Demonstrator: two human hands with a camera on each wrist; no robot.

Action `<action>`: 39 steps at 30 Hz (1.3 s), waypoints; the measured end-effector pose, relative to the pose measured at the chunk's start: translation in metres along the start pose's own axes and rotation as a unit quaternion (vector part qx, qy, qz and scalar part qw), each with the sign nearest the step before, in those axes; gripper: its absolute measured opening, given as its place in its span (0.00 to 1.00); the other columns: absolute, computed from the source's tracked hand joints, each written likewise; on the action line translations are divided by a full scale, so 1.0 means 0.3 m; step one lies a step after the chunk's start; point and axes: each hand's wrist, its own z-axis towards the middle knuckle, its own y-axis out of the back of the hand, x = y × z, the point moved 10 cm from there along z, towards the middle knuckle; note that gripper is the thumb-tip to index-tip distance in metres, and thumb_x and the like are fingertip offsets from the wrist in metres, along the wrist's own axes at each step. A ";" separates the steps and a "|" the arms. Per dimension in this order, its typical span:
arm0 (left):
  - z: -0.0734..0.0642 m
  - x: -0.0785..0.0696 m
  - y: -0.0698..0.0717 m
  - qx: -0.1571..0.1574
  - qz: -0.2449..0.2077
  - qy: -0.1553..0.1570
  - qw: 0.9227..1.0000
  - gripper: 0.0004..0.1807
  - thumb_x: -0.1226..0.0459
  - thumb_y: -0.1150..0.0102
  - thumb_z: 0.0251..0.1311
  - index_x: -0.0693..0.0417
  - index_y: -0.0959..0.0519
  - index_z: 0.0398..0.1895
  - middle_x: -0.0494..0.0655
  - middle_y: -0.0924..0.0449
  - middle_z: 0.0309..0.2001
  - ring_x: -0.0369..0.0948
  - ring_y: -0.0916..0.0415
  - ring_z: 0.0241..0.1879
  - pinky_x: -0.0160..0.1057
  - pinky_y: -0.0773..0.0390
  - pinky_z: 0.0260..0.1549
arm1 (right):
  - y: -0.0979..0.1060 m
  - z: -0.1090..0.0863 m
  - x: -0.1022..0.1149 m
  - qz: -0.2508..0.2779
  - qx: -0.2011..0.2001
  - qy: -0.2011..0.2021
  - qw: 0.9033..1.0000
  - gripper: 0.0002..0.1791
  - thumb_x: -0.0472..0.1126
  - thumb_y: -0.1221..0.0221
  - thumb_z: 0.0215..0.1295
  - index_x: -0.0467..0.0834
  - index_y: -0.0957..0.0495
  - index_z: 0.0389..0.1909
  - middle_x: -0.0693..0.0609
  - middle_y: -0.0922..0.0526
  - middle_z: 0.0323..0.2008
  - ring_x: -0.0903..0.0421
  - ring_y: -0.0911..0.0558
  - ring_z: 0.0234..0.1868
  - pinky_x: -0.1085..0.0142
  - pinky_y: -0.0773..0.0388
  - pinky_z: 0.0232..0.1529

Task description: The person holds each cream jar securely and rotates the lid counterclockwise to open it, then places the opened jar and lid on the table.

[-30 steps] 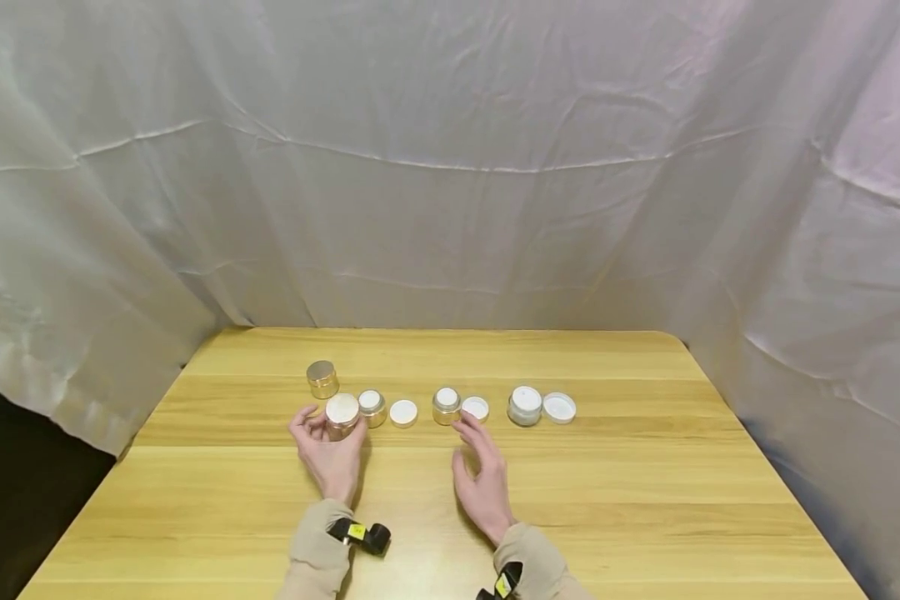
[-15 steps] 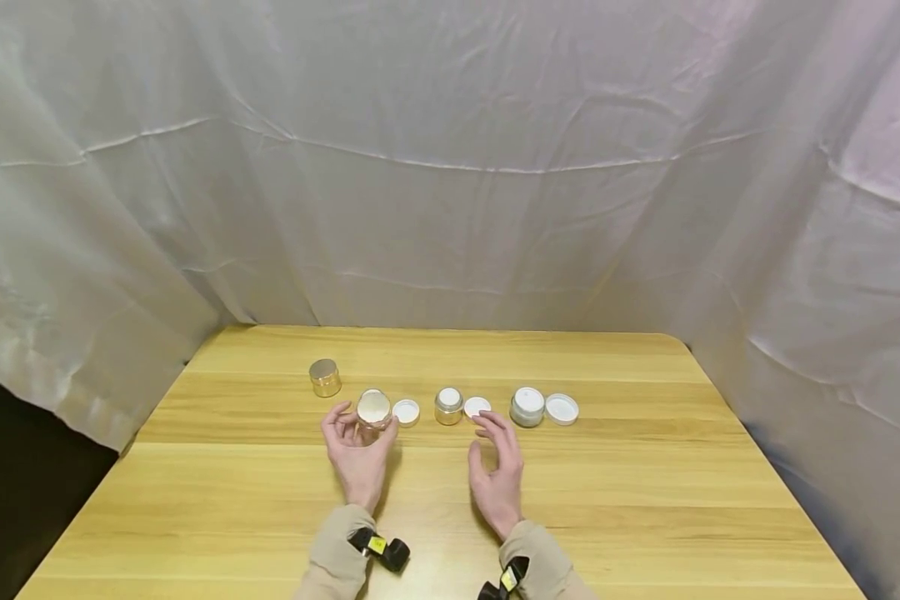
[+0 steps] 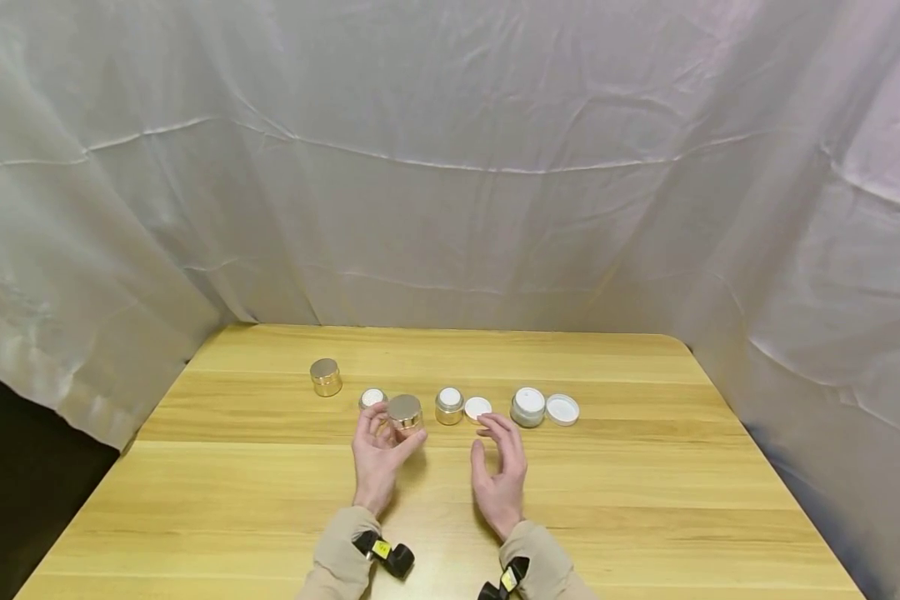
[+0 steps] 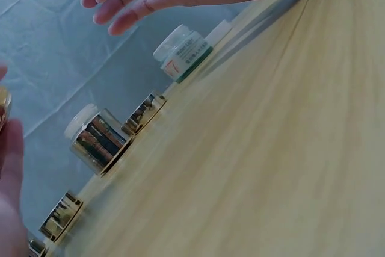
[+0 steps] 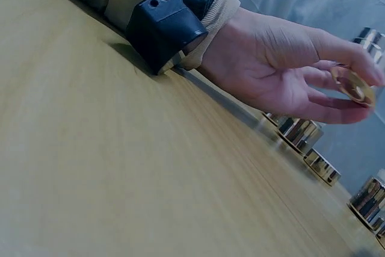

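In the head view my left hand (image 3: 377, 467) grips a gold-lidded jar (image 3: 405, 408) between thumb and fingers, raised over the table. Seen from the right wrist, the jar's gold round base (image 5: 355, 86) shows below the thumb. Just behind the held jar stands an uncapped jar (image 3: 372, 397), partly covered by my fingers. My right hand (image 3: 499, 482) holds nothing; its fingers are loosely bent, with the tips close to an upturned white-lined lid (image 3: 477, 407). An uncapped gold jar (image 3: 449, 407) stands left of that lid.
At the back left stands a gold capped jar (image 3: 326, 377). Farther right are a frosted uncapped jar (image 3: 528, 407) and its white-lined lid (image 3: 562, 409). In the left wrist view, another gold lid (image 4: 61, 216) lies on the table. Grey curtains surround the wooden table (image 3: 630, 500).
My left hand has carried the jar rightward, past the uncapped jar and in front of the lid beside it, which is now covered from the head view. The right hand has shifted slightly right.
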 end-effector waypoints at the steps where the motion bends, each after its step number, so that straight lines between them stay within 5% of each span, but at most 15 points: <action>1: -0.002 0.004 -0.012 0.016 -0.007 0.006 1.000 0.38 0.85 0.33 0.42 0.60 0.34 0.58 0.38 0.22 0.50 0.34 0.17 0.46 0.31 0.15 0.49 | 0.001 -0.005 -0.008 0.005 -0.001 0.001 1.000 0.23 0.11 0.45 0.48 0.24 0.24 0.48 0.29 0.24 0.47 0.65 0.23 0.52 0.71 0.18 0.53; 7: -0.022 0.033 -0.075 0.113 -0.066 0.052 0.990 0.34 0.84 0.36 0.46 0.56 0.35 0.56 0.38 0.20 0.52 0.34 0.17 0.48 0.32 0.16 0.53 | 0.004 -0.011 -0.014 0.048 -0.001 0.010 0.999 0.20 0.15 0.45 0.53 0.22 0.25 0.49 0.29 0.24 0.49 0.62 0.22 0.53 0.69 0.19 0.57; 13: -0.047 0.061 -0.139 0.229 -0.100 0.101 0.963 0.34 0.81 0.37 0.51 0.61 0.36 0.62 0.39 0.17 0.54 0.35 0.18 0.51 0.33 0.18 0.58 | 0.002 -0.007 0.004 0.077 0.006 0.022 0.997 0.20 0.15 0.46 0.53 0.20 0.27 0.50 0.29 0.25 0.49 0.61 0.22 0.54 0.69 0.20 0.59; 17: -0.065 0.089 -0.159 0.274 -0.088 0.140 0.948 0.34 0.77 0.36 0.55 0.64 0.39 0.65 0.38 0.16 0.54 0.36 0.18 0.52 0.33 0.19 0.58 | 0.000 -0.007 0.015 0.099 0.013 0.038 0.994 0.21 0.15 0.48 0.52 0.19 0.28 0.51 0.28 0.25 0.49 0.60 0.22 0.56 0.67 0.20 0.61; 27: -0.098 0.105 -0.185 0.329 -0.118 0.173 0.921 0.21 0.69 0.42 0.68 0.48 0.26 0.63 0.42 0.22 0.60 0.38 0.22 0.59 0.39 0.23 0.65 | -0.006 -0.021 0.035 0.097 0.017 0.091 0.991 0.22 0.20 0.41 0.48 0.19 0.26 0.48 0.28 0.22 0.51 0.51 0.19 0.57 0.68 0.23 0.65; 32: -0.110 0.099 -0.201 0.346 -0.148 0.175 0.910 0.21 0.69 0.50 0.73 0.49 0.27 0.67 0.43 0.26 0.65 0.40 0.26 0.65 0.45 0.26 0.69 | -0.012 -0.022 0.027 0.089 0.017 0.093 0.992 0.20 0.20 0.38 0.49 0.19 0.25 0.46 0.26 0.21 0.49 0.50 0.20 0.59 0.67 0.24 0.67; 39: -0.120 0.125 -0.203 0.308 -0.180 0.227 0.906 0.23 0.70 0.55 0.75 0.54 0.32 0.71 0.48 0.31 0.68 0.40 0.26 0.65 0.42 0.28 0.70 | -0.016 -0.021 0.023 0.062 0.018 0.091 0.994 0.18 0.21 0.35 0.50 0.24 0.21 0.45 0.32 0.19 0.51 0.48 0.17 0.55 0.68 0.23 0.66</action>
